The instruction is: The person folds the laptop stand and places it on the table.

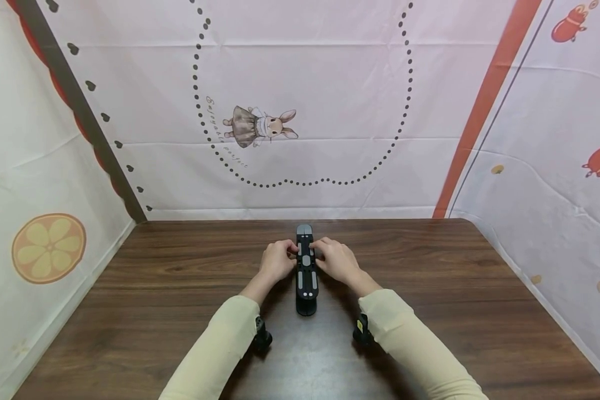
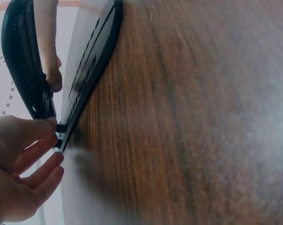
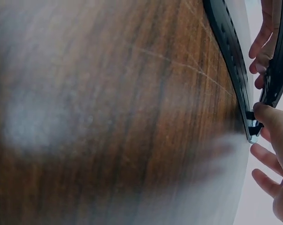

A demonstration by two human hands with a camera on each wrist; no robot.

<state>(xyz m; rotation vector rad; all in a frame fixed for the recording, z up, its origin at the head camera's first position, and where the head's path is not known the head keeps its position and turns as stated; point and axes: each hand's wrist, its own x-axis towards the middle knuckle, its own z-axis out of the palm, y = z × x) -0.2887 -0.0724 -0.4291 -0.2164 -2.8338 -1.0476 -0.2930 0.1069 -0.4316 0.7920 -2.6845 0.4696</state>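
A black folding laptop stand point(image 1: 306, 280) with grey pads lies lengthwise in front of me on the table. Its upper bar point(image 2: 23, 56) tilts away from the lower bar point(image 2: 96, 56) in a narrow V, joined at the far end. My left hand point(image 1: 277, 260) pinches the upper bar from the left, thumb close to the joint in the left wrist view. From the other side, my right hand point(image 1: 337, 260) pinches it too, with its thumb point(image 3: 267, 112) by the small connecting pieces and its other fingers partly spread.
The brown wooden table point(image 1: 180, 328) reaches back to a printed cloth point(image 1: 330, 100) hanging behind it. More cloth stands along the left and right sides. Dark wrist cameras point(image 1: 261, 336) sit under both sleeves.
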